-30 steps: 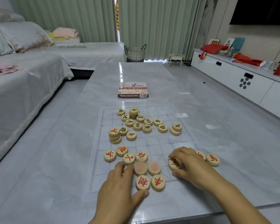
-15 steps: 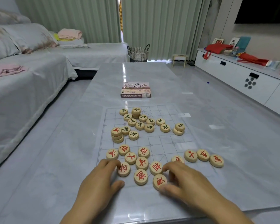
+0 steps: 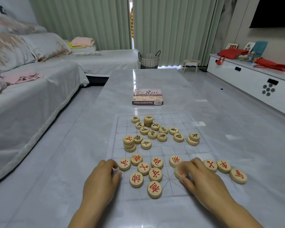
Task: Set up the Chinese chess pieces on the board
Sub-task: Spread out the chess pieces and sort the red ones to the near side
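Observation:
A clear plastic chess board (image 3: 179,148) with a faint grid lies on the grey marble table. Round wooden pieces with black characters (image 3: 161,137) cluster at its far half, some stacked. Red-character pieces (image 3: 155,175) lie scattered at the near half, and three red pieces (image 3: 224,167) sit off the board's right edge. My right hand (image 3: 199,176) pinches a blurred red piece (image 3: 180,172) between thumb and fingers on the board. My left hand (image 3: 102,180) rests at the board's near left corner, fingers curled, fingertips beside a red piece (image 3: 124,164).
The chess box (image 3: 147,97) lies flat beyond the board. A grey-covered sofa (image 3: 31,89) runs along the left, a white TV cabinet (image 3: 253,79) along the right. A woven basket (image 3: 149,59) and small stool (image 3: 191,65) stand past the table's far end.
My right hand slid a red piece from the near middle toward the right. My left hand drew back to the board's left corner. The red pieces have been spread apart.

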Tool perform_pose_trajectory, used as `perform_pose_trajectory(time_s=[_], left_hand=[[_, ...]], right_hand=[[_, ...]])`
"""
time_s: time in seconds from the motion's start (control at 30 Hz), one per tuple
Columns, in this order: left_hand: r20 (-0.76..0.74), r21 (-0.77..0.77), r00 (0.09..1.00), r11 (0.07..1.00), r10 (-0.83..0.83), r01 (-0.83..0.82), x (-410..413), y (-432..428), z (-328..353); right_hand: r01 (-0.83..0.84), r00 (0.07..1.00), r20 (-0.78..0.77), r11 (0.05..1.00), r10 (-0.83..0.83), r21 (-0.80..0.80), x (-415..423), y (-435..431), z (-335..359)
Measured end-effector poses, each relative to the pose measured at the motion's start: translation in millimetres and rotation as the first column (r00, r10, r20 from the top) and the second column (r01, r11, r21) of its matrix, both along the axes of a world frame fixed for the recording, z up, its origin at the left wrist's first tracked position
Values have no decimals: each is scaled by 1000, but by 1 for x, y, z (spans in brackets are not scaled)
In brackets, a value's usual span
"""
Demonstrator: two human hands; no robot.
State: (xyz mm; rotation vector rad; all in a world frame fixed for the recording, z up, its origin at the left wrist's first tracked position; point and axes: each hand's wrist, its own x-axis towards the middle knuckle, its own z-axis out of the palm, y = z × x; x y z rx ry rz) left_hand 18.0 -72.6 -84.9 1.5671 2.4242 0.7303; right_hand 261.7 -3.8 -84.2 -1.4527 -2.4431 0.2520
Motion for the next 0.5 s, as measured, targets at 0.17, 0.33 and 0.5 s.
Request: perform_pose_trajectory(time_s=[0.17,0.33,0.5], left_hand=[[92,111,995,993,-45,34,2,22,-3],[-11,-27,996,996,-85,85,9,35,-2],[-42,-62,993,992,-113,110,10,46,-4]], right_hand=[[-114,991,-75,993,112,-29,-18,-12,11],[-246,969,-2,963,248,-112,-48,-26,0],[-200,980,-23,977,198,-72,-59,-28,-9]])
